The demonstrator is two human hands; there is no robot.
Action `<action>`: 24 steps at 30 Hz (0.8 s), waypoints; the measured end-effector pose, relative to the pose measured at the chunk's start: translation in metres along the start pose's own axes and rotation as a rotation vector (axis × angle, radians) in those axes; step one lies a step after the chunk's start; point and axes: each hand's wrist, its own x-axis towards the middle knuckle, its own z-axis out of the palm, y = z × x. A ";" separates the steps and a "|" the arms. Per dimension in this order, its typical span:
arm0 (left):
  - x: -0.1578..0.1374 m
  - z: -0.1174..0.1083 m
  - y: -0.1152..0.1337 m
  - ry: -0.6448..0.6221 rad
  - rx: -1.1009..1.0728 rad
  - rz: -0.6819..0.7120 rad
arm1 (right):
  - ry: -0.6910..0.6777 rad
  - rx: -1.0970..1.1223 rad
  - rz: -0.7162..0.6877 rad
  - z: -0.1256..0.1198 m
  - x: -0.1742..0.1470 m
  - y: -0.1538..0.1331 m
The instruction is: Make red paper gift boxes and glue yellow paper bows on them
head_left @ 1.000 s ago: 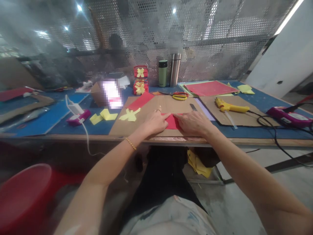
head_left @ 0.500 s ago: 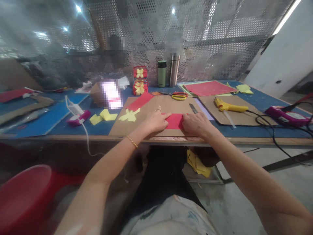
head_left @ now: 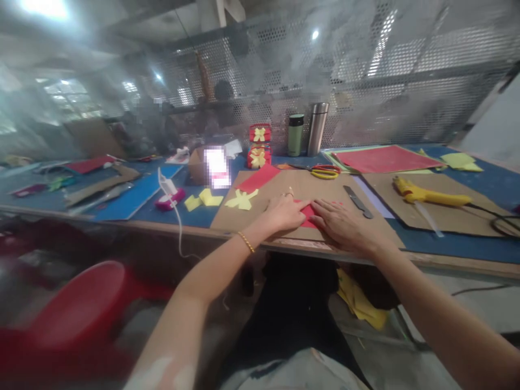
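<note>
Fingers of the left hand (head_left: 286, 212) curl behind an outstretched index, any hold hidden from me; those of the right hand (head_left: 340, 221) lie nearly flat, gripping nothing. The red paper (head_left: 309, 216) sits beneath both, neither nearer, seemingly lengthwise left-to-right on the cardboard (head_left: 303, 181).

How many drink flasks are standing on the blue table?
2: the green flask with a black lid, toward the back, and the taller steel flask just to its right. No others show.

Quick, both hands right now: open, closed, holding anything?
Left hand: pointing onto the red paper; grip can't be told.
Right hand: open, over that paper.
</note>
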 end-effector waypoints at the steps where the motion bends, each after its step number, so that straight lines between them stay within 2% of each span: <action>1: 0.000 0.000 0.000 -0.007 -0.005 -0.002 | 0.020 0.010 -0.012 0.007 -0.002 0.003; 4: -0.002 0.000 0.000 -0.010 -0.008 -0.013 | 0.028 0.002 0.001 0.017 -0.005 0.009; 7: -0.008 -0.001 -0.004 0.020 0.023 -0.026 | 0.028 -0.022 0.027 0.017 -0.004 0.008; 17: -0.027 0.004 -0.039 0.094 0.155 -0.115 | -0.018 -0.058 0.018 0.013 -0.002 0.008; 24: -0.031 0.001 -0.037 0.140 0.202 -0.216 | 0.010 -0.044 0.067 0.019 -0.001 0.006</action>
